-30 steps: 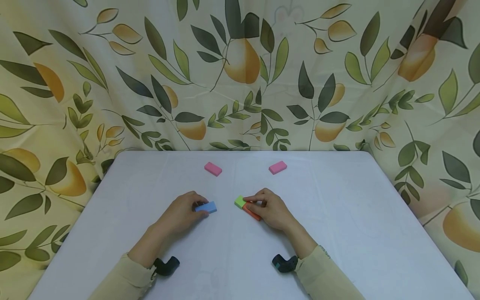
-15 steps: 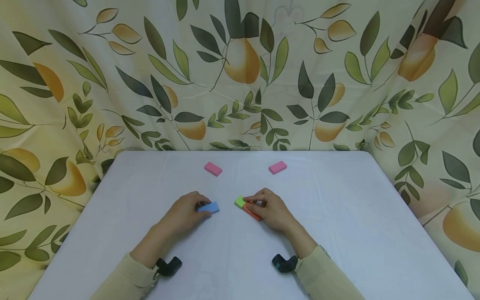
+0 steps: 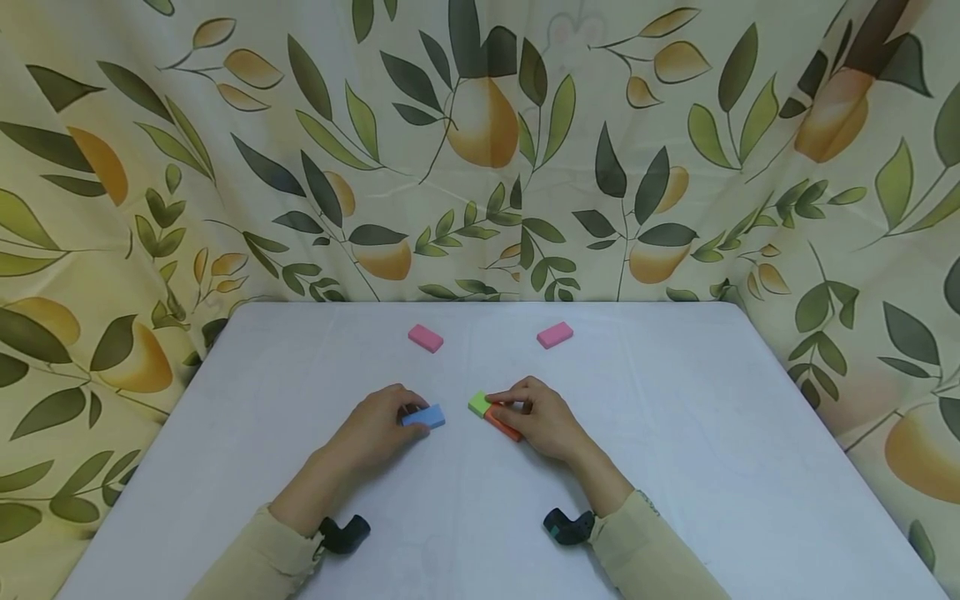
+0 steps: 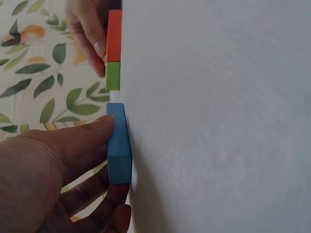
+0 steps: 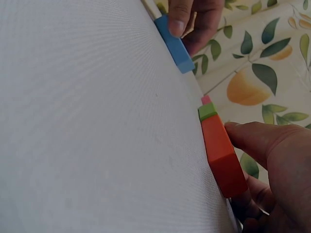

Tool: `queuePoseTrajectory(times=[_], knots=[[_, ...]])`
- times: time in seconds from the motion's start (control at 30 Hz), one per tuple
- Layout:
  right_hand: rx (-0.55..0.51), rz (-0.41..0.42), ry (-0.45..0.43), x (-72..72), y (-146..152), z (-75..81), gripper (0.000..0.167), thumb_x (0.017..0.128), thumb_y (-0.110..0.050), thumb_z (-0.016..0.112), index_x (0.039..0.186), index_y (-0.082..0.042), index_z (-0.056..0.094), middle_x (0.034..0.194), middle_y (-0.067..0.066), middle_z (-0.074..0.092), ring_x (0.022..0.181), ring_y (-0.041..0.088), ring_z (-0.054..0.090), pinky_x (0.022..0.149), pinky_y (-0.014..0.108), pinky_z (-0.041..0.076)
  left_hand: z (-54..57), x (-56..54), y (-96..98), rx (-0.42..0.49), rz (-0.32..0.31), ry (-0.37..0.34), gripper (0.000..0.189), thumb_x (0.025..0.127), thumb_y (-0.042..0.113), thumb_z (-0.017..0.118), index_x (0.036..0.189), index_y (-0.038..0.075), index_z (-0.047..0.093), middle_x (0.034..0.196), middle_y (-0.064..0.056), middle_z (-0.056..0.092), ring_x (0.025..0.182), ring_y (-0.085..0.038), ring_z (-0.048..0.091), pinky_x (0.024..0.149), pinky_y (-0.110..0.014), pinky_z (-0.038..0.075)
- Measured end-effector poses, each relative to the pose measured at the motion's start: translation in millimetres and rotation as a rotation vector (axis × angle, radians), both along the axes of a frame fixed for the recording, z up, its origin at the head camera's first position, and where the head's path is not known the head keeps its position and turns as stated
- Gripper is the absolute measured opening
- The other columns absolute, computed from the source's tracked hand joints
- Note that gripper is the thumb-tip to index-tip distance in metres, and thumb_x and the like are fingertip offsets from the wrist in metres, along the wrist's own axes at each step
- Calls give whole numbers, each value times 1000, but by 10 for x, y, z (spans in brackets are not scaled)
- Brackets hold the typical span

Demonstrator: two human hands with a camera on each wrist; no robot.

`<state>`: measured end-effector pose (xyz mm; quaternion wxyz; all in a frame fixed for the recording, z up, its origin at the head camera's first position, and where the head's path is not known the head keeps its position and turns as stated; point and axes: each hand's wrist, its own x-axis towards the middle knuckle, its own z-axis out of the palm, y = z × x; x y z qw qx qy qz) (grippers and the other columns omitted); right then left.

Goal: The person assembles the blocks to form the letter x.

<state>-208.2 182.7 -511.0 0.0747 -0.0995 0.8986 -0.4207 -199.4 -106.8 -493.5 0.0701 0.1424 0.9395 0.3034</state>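
Note:
My left hand point(image 3: 375, 427) pinches a blue rectangular block point(image 3: 426, 416) between thumb and fingers, low over the white table. In the left wrist view the thumb lies on one side of the blue block point(image 4: 118, 141), with fingers curled at its near end. My right hand point(image 3: 549, 422) grips an orange-red block point(image 3: 504, 427), thumb on the near side. A green block point(image 3: 478, 403) touches the orange block's far-left end, forming one line with it, as the right wrist view also shows. A short gap separates the blue block from the green one.
Two pink blocks lie farther back on the table point(image 3: 675, 433), one at the left point(image 3: 426, 337) and one at the right point(image 3: 555, 335). A curtain point(image 3: 480, 208) with leaves and fruit hangs behind the table. Each wrist wears a black camera.
My left hand has slid slightly to the right with the blue block, narrowing the gap to the green block. The right hand and the other blocks look unmoved.

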Motion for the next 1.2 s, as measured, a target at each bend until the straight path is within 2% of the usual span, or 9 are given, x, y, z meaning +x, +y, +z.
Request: queuePoseTrajectory(times=[0.83, 1.2], knots=[[15, -5, 0, -8, -10, -14, 22, 95, -31, 77, 116, -36, 80, 106, -9, 63, 85, 16, 53, 69, 28, 44, -10, -6, 99, -6, -8, -15, 31, 89, 26, 83, 117, 18, 75, 98, 7, 65, 88, -10, 59, 83, -32, 51], [6, -5, 10, 0, -10, -9, 23, 94, -29, 77, 116, -34, 80, 106, -9, 64, 85, 15, 53, 69, 28, 45, 22, 27, 160, 10, -2, -21, 28, 91, 27, 81, 116, 17, 75, 100, 5, 67, 88, -11, 59, 82, -32, 52]])
